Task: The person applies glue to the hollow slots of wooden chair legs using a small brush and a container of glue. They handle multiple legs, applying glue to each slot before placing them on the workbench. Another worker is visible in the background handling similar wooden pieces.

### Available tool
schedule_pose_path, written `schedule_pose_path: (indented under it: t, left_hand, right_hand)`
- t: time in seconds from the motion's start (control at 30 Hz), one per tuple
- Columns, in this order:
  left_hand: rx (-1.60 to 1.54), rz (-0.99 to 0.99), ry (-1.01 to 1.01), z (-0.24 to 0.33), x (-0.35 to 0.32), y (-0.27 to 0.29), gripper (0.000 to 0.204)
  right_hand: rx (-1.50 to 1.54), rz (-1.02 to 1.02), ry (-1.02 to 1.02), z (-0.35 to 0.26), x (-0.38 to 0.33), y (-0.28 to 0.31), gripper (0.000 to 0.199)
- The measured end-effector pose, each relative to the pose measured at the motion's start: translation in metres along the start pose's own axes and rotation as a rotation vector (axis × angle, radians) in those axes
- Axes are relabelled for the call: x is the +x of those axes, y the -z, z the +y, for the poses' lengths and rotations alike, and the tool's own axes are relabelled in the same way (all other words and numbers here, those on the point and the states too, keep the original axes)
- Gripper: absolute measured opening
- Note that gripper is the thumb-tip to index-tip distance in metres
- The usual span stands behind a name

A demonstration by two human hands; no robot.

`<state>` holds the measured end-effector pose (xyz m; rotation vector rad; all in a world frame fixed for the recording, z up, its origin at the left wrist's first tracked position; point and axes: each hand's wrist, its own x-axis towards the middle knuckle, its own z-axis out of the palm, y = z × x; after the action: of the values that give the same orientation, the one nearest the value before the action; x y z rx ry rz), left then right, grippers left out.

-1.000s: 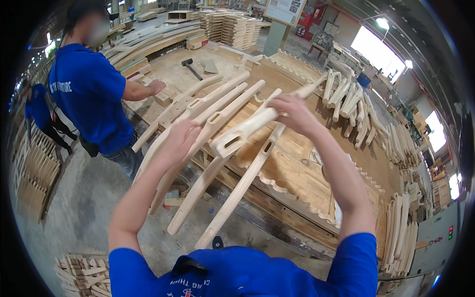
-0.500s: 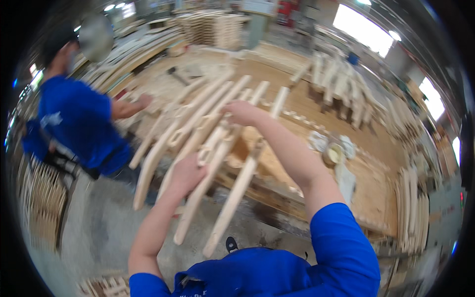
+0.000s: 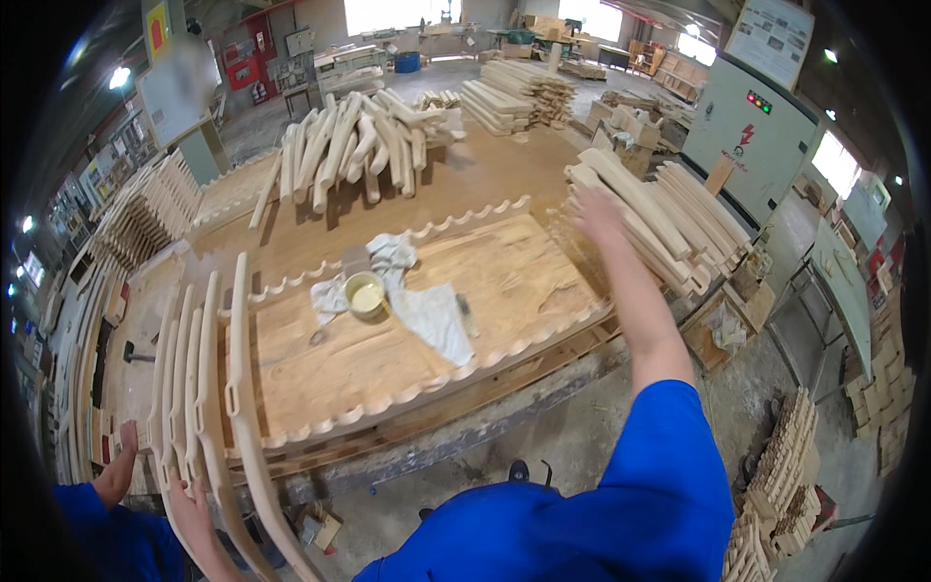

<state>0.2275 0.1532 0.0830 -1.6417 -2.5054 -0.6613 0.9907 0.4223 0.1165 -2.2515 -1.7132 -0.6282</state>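
My left hand (image 3: pixel 194 504) is at the lower left, its fingers stretched out against the curved pale wooden legs (image 3: pixel 208 388), which have slots cut in them. These legs lie side by side across the near edge of a notched wooden rack. Away to the right, my right hand (image 3: pixel 598 215) reaches over a stack of similar wooden legs (image 3: pixel 640 209), touching its near left end. Its fingers look extended and slightly blurred, and their tips are partly lost against the wood.
A glue-like pot (image 3: pixel 366 295) and white rags (image 3: pixel 432 320) sit on the notched rack (image 3: pixel 524 267). Behind lies a heap of wooden legs (image 3: pixel 359 145). A hammer (image 3: pixel 139 353) rests at left, near a co-worker's hand (image 3: pixel 126 441). A grey electrical cabinet (image 3: pixel 747 126) stands right.
My view has swung right. My right hand has left the slotted legs and moved to the stack at the right. My left hand stays by the slotted legs.
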Motion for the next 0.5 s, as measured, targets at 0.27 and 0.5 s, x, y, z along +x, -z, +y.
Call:
schedule_pose_path:
  t: [0.27, 0.5]
  left_hand:
    - [-0.109, -0.032, -0.253, 0.191, -0.009, 0.0, 0.045]
    - [-0.182, 0.004, -0.777, 0.401, -0.024, -0.054, 0.036]
  right_hand:
    - [-0.05, -0.4, -0.352, 0.163, -0.007, -0.022, 0.063]
    - [0.084, -0.241, -0.237, 0.215, 0.017, -0.028, 0.055]
